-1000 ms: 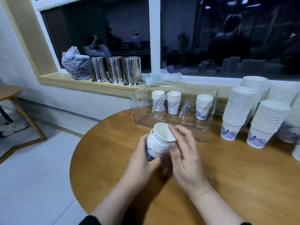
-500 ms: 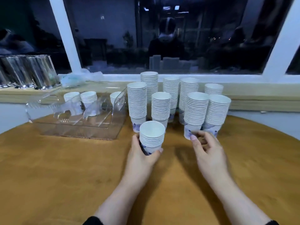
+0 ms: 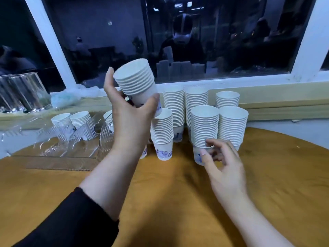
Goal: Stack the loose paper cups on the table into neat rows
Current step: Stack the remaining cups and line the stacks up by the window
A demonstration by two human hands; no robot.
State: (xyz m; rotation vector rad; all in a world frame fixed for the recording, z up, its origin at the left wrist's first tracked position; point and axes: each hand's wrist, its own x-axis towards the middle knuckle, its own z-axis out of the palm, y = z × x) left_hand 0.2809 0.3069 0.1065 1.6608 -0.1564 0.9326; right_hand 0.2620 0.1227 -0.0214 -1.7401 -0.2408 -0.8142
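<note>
My left hand grips a short stack of white paper cups, lifted and tilted above the table, rims facing up-left. Just behind it stands a taller cup stack with blue print on its bottom cup. My right hand reaches around the base of another tall stack, fingers curled near its bottom cup; whether they touch is unclear. More tall stacks stand behind, against the window sill.
A clear plastic cup holder with a few short cup stacks lies on the round wooden table at left. Steel canisters and a plastic bag sit on the sill. A dark window runs behind.
My left hand has raised the short cup stack off the table and tilted it. My right hand has stayed low at the base of the front right stack.
</note>
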